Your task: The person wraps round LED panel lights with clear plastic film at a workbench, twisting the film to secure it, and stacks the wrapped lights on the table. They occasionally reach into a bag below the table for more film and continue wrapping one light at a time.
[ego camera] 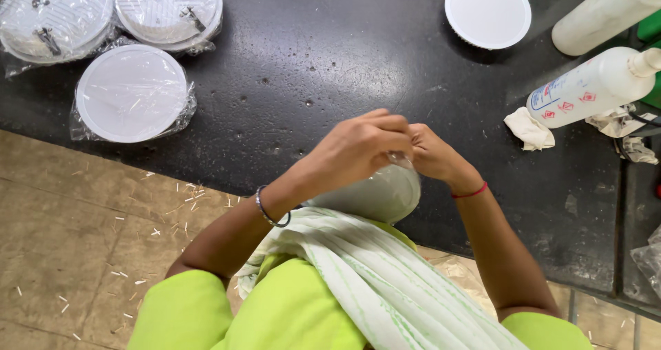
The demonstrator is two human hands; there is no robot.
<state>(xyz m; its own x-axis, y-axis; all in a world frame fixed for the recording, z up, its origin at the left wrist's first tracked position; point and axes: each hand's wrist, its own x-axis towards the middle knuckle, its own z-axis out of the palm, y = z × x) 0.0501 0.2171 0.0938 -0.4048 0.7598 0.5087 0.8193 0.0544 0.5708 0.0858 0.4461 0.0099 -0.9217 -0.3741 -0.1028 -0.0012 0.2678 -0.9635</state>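
Both our hands meet over the round white lamp disc [375, 195] at the counter edge: left hand [361, 147] and right hand [434, 154] fingers pressed together, pinching its clear plastic wrap [401, 160]. Beyond: black counter [310, 61], three bagged discs [131, 92] far left, one bare disc [487, 11], two white bottles [592, 85] right.

Single head camera, looking steeply down, close above black worktop [310, 61] edge.

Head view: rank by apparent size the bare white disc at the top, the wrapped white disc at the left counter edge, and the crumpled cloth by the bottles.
1. Wrapped white disc, largest.
2. Bare white disc, somewhat smaller; it may only lie farther from the camera.
3. Crumpled cloth, clearly smallest.
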